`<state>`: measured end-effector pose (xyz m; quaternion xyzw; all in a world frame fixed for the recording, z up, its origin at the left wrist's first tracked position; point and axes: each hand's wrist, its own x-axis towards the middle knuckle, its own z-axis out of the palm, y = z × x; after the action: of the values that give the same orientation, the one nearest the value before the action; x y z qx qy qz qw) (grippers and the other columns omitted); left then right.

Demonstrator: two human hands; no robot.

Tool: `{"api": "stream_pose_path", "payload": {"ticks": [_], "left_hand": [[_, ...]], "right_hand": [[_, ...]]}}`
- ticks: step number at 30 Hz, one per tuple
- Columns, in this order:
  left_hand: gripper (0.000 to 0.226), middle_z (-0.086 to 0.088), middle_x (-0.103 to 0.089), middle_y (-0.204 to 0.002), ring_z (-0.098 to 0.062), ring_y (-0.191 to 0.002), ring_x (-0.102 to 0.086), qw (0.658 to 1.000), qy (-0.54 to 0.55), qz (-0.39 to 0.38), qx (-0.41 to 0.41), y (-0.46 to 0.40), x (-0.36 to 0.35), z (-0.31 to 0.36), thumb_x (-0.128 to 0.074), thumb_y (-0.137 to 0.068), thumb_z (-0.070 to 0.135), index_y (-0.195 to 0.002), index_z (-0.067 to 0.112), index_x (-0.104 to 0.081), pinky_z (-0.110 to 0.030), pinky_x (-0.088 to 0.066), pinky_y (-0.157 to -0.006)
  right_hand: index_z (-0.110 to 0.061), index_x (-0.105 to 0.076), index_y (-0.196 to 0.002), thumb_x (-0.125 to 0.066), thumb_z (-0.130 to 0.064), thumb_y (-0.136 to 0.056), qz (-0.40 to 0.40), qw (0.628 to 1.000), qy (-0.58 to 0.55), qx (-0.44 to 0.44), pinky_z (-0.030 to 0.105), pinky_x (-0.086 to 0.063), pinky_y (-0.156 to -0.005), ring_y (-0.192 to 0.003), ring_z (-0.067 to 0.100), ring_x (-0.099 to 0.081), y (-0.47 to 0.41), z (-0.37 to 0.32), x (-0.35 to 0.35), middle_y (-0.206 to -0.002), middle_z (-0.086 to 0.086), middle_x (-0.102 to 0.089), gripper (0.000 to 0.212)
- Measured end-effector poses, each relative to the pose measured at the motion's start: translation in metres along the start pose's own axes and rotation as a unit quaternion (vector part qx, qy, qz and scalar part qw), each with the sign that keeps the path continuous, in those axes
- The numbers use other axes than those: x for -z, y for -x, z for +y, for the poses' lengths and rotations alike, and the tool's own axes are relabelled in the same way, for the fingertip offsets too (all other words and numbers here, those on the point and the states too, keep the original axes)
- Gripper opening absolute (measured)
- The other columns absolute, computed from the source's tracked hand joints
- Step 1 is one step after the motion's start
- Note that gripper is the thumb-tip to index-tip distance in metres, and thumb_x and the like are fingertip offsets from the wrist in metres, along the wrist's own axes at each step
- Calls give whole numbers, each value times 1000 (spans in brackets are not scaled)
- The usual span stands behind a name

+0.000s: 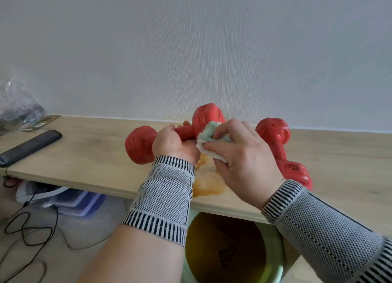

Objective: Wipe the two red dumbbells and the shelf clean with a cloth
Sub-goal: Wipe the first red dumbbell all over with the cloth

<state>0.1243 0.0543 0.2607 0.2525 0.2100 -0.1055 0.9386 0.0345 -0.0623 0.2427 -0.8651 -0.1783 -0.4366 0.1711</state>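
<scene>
The left hand (175,143) grips the handle of one red dumbbell (140,144), held above the shelf (89,153). The right hand (239,157) pinches a pale cloth (209,138) against that dumbbell's far head. The second dumbbell (275,138) lies near the shelf's back edge, beside an orange stain (209,185).

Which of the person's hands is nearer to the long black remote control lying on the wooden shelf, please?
Left. The left hand holds a red dumbbell, closer to the remote control; the right hand is farther right.
</scene>
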Motion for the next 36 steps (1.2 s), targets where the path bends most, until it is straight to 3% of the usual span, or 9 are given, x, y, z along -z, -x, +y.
{"api": "stream_pose_path", "payload": {"ticks": [3, 7, 10, 13, 16, 20, 27, 29, 36], "left_hand": [[19, -20, -61, -112, -8, -96, -68, 998, 39, -40, -12, 6, -4, 5, -37, -101, 8, -100, -4, -52, -28, -53, -89], [19, -7, -56, -86, -23, -103, -58, 990, 122, -64, 17, 15, -7, 15, -44, -97, 12, -79, 11, -49, -48, -38, -107], [21, -5, -57, -88, -23, -104, -60, 993, 97, -65, 23, 21, -4, 16, -46, -94, 13, -74, 14, -49, -50, -40, -104], [18, -3, -66, -87, -23, -98, -67, 994, 67, -74, 34, 21, -4, 12, -48, -94, 17, -78, 15, -55, -46, -51, -82], [26, -3, -69, -118, -25, -105, -66, 995, -7, -81, 57, 14, 1, 9, -48, -96, 34, -108, 17, -64, -41, -51, -80], [49, -14, -72, -104, -31, -77, -70, 988, -85, -82, 103, 17, 4, 3, -50, -94, 48, -127, 14, -59, -33, -54, -51], [43, -2, -69, -120, -28, -103, -69, 988, -133, -39, 62, 5, 5, -8, -61, -88, 41, -126, 21, -63, -48, -53, -84], [45, -3, -69, -119, -28, -102, -69, 989, -123, -42, 76, 2, 6, -8, -62, -87, 42, -128, 22, -62, -48, -53, -85], [38, -11, -72, -95, -28, -74, -67, 988, -85, -75, 109, 8, 9, -1, -47, -94, 33, -126, 18, -62, -35, -55, -46]], "right_hand": [[-15, -75, -85, -66, -5, -67, -2, 1000, 6, 2, 33, -48, -68, -76, 28, -54, 3, 5, 0, -91, 7, -59, 23], [-14, -75, -86, -67, -8, -70, 10, 997, -1, -77, 36, -53, -70, -78, 29, -60, 9, 22, 2, -91, 8, -62, 19], [-16, -73, -92, -72, -9, -77, 44, 983, -55, -168, 14, -44, -79, -85, 11, -58, 0, 31, 11, -95, 1, -64, 16], [-18, -69, -95, -70, -16, -83, 89, 966, -118, -214, 4, -40, -74, -84, 4, -58, -12, 23, 23, -93, -6, -65, 12], [-16, -68, -95, -67, -17, -82, 78, 975, -155, -139, 17, -47, -77, -84, 7, -61, -17, 1, 26, -94, -2, -65, 12], [-16, -72, -94, -62, -23, -82, 1, 988, -137, -69, 32, -54, -76, -86, 16, -63, -11, -11, 14, -98, -1, -61, 18], [-18, -73, -90, -63, -20, -80, 47, 979, -121, -160, 11, -43, -73, -79, 8, -60, -22, 11, 16, -93, -4, -61, 15], [-16, -72, -89, -63, -19, -79, 38, 980, -120, -153, 18, -48, -73, -79, 11, -62, -20, 8, 16, -93, -3, -62, 14], [-17, -72, -87, -64, -18, -76, -13, 986, -140, -90, 33, -53, -72, -82, 15, -63, -9, -9, 11, -94, -4, -62, 13]]}}
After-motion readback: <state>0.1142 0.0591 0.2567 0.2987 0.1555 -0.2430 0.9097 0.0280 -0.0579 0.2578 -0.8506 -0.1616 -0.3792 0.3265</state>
